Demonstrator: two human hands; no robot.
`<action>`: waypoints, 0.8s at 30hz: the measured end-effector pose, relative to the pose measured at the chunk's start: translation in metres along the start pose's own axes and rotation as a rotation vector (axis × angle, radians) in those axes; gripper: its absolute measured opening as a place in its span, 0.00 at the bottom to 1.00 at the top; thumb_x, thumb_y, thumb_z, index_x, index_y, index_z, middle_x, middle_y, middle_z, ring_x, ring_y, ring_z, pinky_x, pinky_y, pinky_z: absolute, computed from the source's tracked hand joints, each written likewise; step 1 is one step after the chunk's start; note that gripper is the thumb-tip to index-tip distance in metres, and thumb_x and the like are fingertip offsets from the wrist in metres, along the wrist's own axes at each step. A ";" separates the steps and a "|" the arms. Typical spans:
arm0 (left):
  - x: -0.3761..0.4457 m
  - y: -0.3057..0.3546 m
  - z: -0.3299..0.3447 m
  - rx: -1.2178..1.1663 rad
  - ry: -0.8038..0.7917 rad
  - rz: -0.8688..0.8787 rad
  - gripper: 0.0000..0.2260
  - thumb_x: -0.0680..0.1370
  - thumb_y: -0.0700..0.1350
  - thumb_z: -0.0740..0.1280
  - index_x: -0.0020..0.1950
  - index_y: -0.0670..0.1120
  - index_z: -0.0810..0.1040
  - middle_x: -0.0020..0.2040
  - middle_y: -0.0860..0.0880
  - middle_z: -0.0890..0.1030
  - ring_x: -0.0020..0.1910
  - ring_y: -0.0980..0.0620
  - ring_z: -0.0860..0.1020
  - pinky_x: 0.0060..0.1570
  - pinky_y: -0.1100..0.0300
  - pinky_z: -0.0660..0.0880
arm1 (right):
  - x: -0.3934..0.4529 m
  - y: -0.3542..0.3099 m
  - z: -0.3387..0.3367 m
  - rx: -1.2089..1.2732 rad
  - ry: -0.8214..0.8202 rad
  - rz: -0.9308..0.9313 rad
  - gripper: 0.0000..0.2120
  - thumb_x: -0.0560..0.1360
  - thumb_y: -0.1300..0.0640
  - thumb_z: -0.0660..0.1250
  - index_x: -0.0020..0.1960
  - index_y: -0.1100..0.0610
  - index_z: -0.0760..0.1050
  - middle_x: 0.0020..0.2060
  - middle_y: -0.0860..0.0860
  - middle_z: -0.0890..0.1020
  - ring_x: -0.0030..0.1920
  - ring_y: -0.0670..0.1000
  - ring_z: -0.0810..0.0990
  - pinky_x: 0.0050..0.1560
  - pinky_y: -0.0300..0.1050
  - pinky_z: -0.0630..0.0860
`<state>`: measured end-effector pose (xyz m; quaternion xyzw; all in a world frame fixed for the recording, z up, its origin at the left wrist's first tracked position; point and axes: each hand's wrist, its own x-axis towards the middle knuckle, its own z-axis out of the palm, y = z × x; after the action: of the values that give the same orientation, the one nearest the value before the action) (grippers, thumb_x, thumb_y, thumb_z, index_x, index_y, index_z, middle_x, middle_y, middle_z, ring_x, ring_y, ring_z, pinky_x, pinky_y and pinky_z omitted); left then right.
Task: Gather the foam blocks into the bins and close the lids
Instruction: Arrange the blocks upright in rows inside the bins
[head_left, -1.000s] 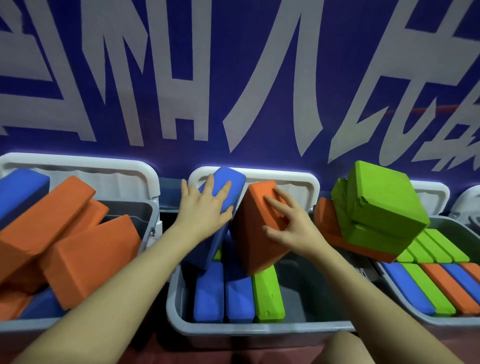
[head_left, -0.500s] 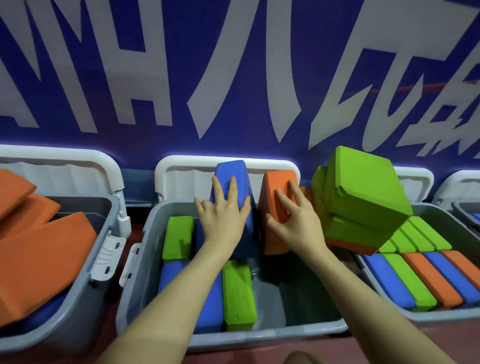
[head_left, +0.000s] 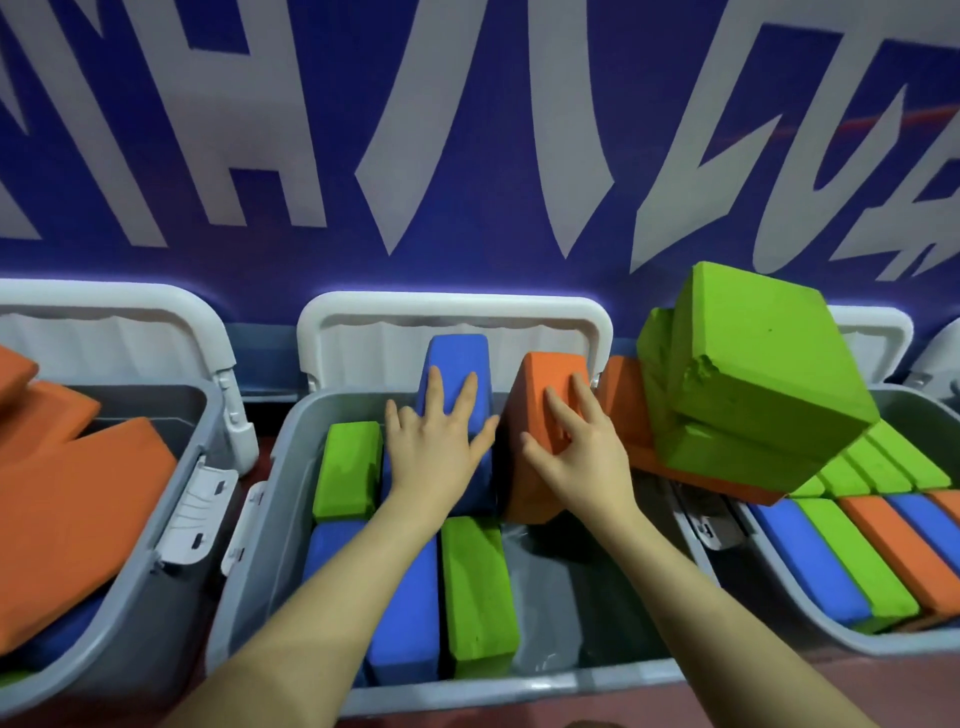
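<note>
The middle grey bin (head_left: 467, 693) stands with its white lid (head_left: 452, 312) up against the wall. My left hand (head_left: 434, 452) lies flat with spread fingers on a blue foam block (head_left: 460, 358) standing on end at the bin's back. My right hand (head_left: 576, 452) presses with spread, slightly bent fingers on an orange foam block (head_left: 540, 384) tilted beside it. Green blocks (head_left: 345, 470) and blue blocks (head_left: 402, 613) lie packed along the bin's left half. The right half shows bare floor.
The left bin (head_left: 156, 571) holds large orange blocks (head_left: 78, 519) piled above its rim. In the right bin (head_left: 831, 631) lie rows of blue, green and orange blocks, with big green blocks (head_left: 763, 374) heaped over its left rim. A blue wall with white letters stands behind.
Both hands have swung the blue and orange blocks from leaning to more upright and lowered them into the bin's back. The view has shifted left and closer to the middle bin.
</note>
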<state>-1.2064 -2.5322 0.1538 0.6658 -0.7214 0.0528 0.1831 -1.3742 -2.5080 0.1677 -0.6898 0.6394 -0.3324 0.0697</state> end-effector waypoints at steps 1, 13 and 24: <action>-0.001 -0.003 0.003 -0.011 -0.028 -0.010 0.26 0.75 0.61 0.53 0.62 0.50 0.80 0.61 0.37 0.78 0.29 0.39 0.78 0.47 0.44 0.78 | -0.002 0.003 0.005 0.012 -0.019 -0.001 0.30 0.72 0.49 0.73 0.71 0.55 0.71 0.76 0.55 0.60 0.71 0.60 0.67 0.61 0.52 0.72; -0.013 -0.028 0.038 -0.174 -0.275 0.201 0.26 0.75 0.58 0.57 0.67 0.46 0.76 0.68 0.33 0.70 0.55 0.30 0.78 0.56 0.33 0.70 | -0.010 0.031 0.051 0.019 -0.135 -0.001 0.29 0.73 0.49 0.71 0.71 0.57 0.70 0.76 0.57 0.59 0.69 0.63 0.68 0.61 0.54 0.71; -0.036 -0.046 0.091 -0.018 -0.462 0.242 0.37 0.71 0.69 0.36 0.77 0.57 0.54 0.79 0.47 0.51 0.76 0.39 0.53 0.70 0.33 0.42 | -0.021 0.063 0.095 -0.015 -0.337 0.084 0.28 0.76 0.50 0.69 0.73 0.57 0.67 0.77 0.57 0.55 0.70 0.65 0.65 0.66 0.53 0.66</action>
<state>-1.1776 -2.5323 0.0501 0.5674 -0.8189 -0.0856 0.0119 -1.3733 -2.5310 0.0541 -0.7089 0.6494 -0.2040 0.1849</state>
